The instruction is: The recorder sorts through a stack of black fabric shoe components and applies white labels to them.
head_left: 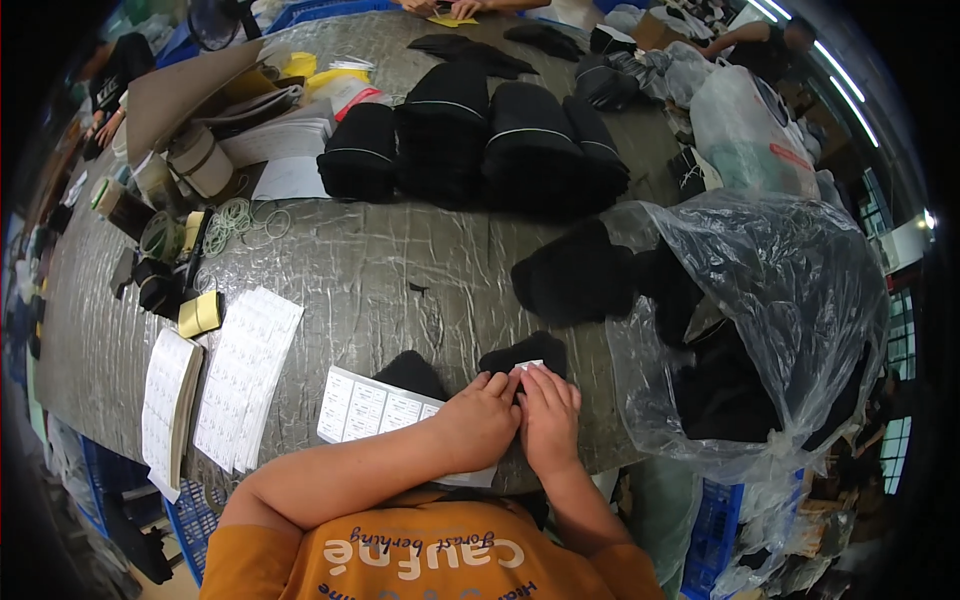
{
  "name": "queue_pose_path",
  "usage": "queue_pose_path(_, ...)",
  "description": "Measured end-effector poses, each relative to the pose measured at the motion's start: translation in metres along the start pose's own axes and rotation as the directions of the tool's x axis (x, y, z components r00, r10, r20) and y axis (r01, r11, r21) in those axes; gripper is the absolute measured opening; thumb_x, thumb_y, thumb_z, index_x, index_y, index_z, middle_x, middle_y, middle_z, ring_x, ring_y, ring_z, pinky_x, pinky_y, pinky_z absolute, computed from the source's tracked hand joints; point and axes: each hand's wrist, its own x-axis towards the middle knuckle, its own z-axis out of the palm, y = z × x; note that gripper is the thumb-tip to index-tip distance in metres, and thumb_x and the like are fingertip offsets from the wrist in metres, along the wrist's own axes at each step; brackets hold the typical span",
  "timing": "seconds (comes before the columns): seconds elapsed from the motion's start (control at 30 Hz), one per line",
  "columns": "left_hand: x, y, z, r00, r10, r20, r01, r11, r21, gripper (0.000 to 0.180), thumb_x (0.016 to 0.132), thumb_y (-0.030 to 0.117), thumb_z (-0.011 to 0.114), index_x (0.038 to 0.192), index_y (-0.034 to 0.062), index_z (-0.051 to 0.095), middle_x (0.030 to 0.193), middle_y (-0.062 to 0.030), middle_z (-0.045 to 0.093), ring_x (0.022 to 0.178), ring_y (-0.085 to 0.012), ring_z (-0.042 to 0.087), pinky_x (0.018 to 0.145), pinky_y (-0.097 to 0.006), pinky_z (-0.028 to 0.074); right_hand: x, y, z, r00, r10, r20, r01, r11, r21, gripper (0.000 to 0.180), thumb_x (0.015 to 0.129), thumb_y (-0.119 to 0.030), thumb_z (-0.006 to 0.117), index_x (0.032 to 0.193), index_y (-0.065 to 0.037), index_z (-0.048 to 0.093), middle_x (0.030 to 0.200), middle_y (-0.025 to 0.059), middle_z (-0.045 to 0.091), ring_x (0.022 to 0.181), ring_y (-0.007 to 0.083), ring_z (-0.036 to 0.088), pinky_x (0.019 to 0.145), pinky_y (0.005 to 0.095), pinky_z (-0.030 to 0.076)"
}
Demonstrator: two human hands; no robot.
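My left hand (pixel 482 424) and my right hand (pixel 548 408) meet at the table's near edge. Between their fingertips, a small white label (pixel 530 365) lies over a black fabric piece (pixel 522 350) with a rounded end. Curled fingers of the left hand press at the label's left side, while the right hand's fingers bend over it from the right. Under the left forearm, a white sheet of printed labels (pixel 365 408) is partly covered. A second black fabric piece (pixel 410 374) sticks out behind that sheet.
Label sheets (pixel 245 380) and a label stack (pixel 168 405) lie left, near a yellow pad (pixel 200 314) and string (pixel 240 225). Banded black fabric bundles (pixel 443 130) stand farther back. At right, a clear plastic bag (pixel 770 300) holds black pieces. Another person's hands (pixel 455 8) work across the table.
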Motion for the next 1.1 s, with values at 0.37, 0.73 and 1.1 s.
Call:
queue_pose_path(0.37, 0.001, 0.001, 0.002, 1.000, 0.011, -0.022, -0.010, 0.999, 0.033, 0.026, 0.076, 0.016, 0.056, 0.086, -0.0062, 0.065, 0.127, -0.0356, 0.050, 0.114, -0.0383, 0.052, 0.101, -0.046, 0.039, -0.001, -0.005, -0.008, 0.995, 0.048, 0.093, -0.026, 0.974, -0.226, 0.034, 0.085, -0.016, 0.059, 0.118, -0.007, 0.060, 0.136, 0.0132, 0.051, 0.129, 0.0263, 0.045, 0.102, 0.0527, 0.025)
queue_pose_path(0.73, -0.033, 0.000, -0.077, 0.979, -0.060, -0.193, 0.041, 0.994, -0.100, 0.019, 0.083, 0.020, 0.062, 0.083, 0.0008, 0.062, 0.106, -0.0192, 0.066, 0.092, -0.0304, 0.061, 0.081, -0.043, 0.048, -0.002, 0.000, -0.023, 0.932, 0.025, -0.362, 0.030, 0.989, 0.144, 0.018, 0.084, -0.004, 0.056, 0.102, -0.002, 0.061, 0.118, 0.0164, 0.060, 0.112, 0.0347, 0.053, 0.098, 0.0484, 0.037)
queue_pose_path(1.1, -0.119, -0.006, -0.106, 0.699, -0.683, -0.212, 0.496, 0.676, -0.545, 0.019, 0.088, 0.017, 0.064, 0.079, 0.0006, 0.061, 0.062, -0.0173, 0.058, 0.053, -0.0305, 0.058, 0.051, -0.036, 0.045, 0.032, -0.107, -0.003, 0.936, -0.027, 0.351, -0.345, 0.124, 0.930, 0.031, 0.085, 0.003, 0.065, 0.112, -0.001, 0.051, 0.091, 0.0042, 0.061, 0.082, 0.0091, 0.058, 0.076, 0.0233, 0.048)
